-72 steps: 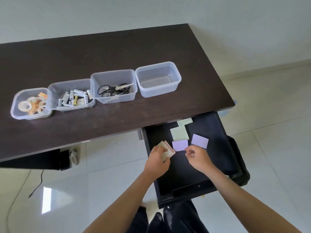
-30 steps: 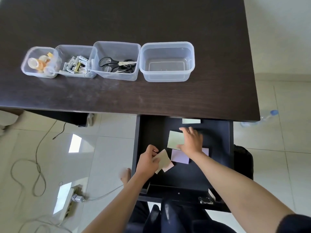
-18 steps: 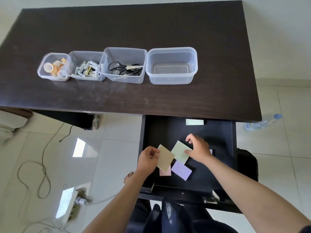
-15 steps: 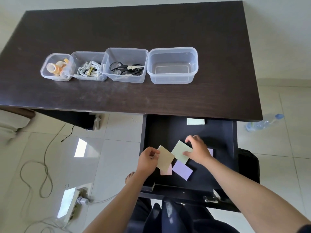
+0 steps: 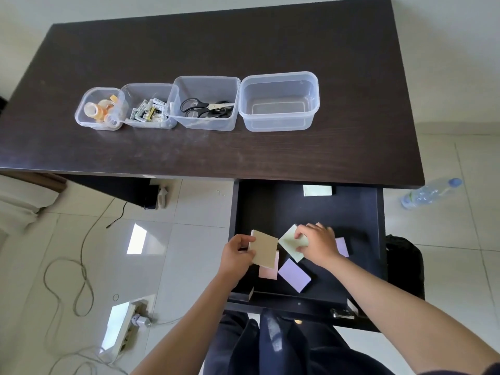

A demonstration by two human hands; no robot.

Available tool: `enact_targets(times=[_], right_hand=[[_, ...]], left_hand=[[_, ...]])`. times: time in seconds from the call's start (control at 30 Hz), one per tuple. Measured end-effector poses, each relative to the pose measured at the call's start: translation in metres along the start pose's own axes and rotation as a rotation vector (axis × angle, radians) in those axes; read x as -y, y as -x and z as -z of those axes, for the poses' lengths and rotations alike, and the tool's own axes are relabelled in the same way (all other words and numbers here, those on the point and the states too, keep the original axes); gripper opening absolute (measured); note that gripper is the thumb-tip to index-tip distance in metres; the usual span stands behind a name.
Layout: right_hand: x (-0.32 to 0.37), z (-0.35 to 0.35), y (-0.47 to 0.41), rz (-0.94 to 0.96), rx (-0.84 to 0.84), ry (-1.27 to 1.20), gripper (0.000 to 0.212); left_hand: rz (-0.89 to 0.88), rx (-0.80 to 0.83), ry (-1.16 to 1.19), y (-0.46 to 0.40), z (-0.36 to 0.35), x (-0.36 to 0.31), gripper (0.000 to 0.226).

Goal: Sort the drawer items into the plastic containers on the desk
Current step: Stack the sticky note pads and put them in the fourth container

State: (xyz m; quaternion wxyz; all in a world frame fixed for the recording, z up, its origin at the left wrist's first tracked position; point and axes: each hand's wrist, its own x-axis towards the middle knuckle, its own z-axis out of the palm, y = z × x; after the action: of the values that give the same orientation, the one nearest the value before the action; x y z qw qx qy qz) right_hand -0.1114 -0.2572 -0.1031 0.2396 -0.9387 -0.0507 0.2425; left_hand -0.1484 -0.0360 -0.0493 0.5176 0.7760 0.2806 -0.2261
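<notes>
The black drawer (image 5: 270, 204) is pulled out under the dark desk. My left hand (image 5: 236, 254) grips a stack of sticky-note pads, a tan pad (image 5: 263, 248) on top and a pink pad (image 5: 269, 269) beneath. My right hand (image 5: 318, 243) pinches a pale green pad (image 5: 290, 242) just above the drawer floor. A purple pad (image 5: 294, 275) lies near the drawer front, a second purple pad (image 5: 342, 246) shows behind my right hand, and a green pad (image 5: 317, 190) sits at the drawer's back. The rightmost clear container (image 5: 278, 101) on the desk holds nothing.
Three more clear containers stand in a row on the desk (image 5: 216, 155): tape rolls (image 5: 100, 109), batteries (image 5: 148, 106), scissors (image 5: 205, 103). On the floor lie a power strip with cables (image 5: 124, 324) at left and a water bottle (image 5: 430, 192) at right. A black bag (image 5: 404, 266) sits beside the drawer.
My right hand slid the pale green pad toward the left-hand stack and took hold of it. The left hand kept holding its pads. The camera tilted down over the desk.
</notes>
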Motion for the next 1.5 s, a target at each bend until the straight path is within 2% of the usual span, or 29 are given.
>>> enact_targets(times=[0.1, 0.2, 0.27, 0.47, 0.63, 0.77, 0.9, 0.97, 1.1, 1.17, 1.33, 1.5], right_hand=[[0.004, 0.019, 0.008, -0.045, -0.06, -0.325, 0.025], [0.011, 0.046, 0.019, -0.04, -0.242, -0.47, 0.023], [0.018, 0.064, 0.028, -0.012, -0.296, -0.55, 0.025], [0.036, 0.085, 0.044, 0.024, -0.129, -0.688, 0.029], [0.04, 0.08, 0.043, 0.002, -0.145, -0.719, 0.033], [0.048, 0.072, 0.045, -0.007, -0.17, -0.811, 0.039], [0.053, 0.055, 0.046, -0.112, -0.274, -0.9, 0.037], [0.055, 0.048, 0.044, -0.169, -0.318, -0.93, 0.036], [0.055, 0.036, 0.037, -0.28, -0.334, -1.034, 0.04], [0.056, 0.031, 0.038, -0.296, -0.343, -1.037, 0.04], [0.057, 0.023, 0.04, -0.285, -0.326, -1.04, 0.04], [0.047, 0.023, 0.038, -0.204, -0.206, -0.981, 0.046]], left_hand=[[-0.03, 0.001, 0.026, -0.002, 0.0, -0.007, 0.025], [-0.05, 0.019, 0.065, -0.004, -0.001, -0.016, 0.026], [-0.059, 0.051, 0.107, -0.004, 0.0, -0.023, 0.025], [-0.065, 0.304, 0.304, -0.001, 0.002, -0.053, 0.024], [-0.059, 0.432, 0.364, 0.002, -0.001, -0.07, 0.027], [0.009, 0.41, 0.482, 0.001, -0.007, -0.072, 0.029], [0.073, 0.344, 0.562, 0.002, -0.017, -0.072, 0.024], [0.068, 0.331, 0.562, 0.005, -0.024, -0.071, 0.021], [0.032, 0.226, 0.504, 0.01, -0.037, -0.064, 0.045], [0.06, 0.168, 0.429, 0.01, -0.042, -0.058, 0.042], [0.107, 0.193, 0.331, 0.016, -0.044, -0.048, 0.033], [0.141, 0.226, 0.439, 0.012, -0.036, -0.051, 0.03]])
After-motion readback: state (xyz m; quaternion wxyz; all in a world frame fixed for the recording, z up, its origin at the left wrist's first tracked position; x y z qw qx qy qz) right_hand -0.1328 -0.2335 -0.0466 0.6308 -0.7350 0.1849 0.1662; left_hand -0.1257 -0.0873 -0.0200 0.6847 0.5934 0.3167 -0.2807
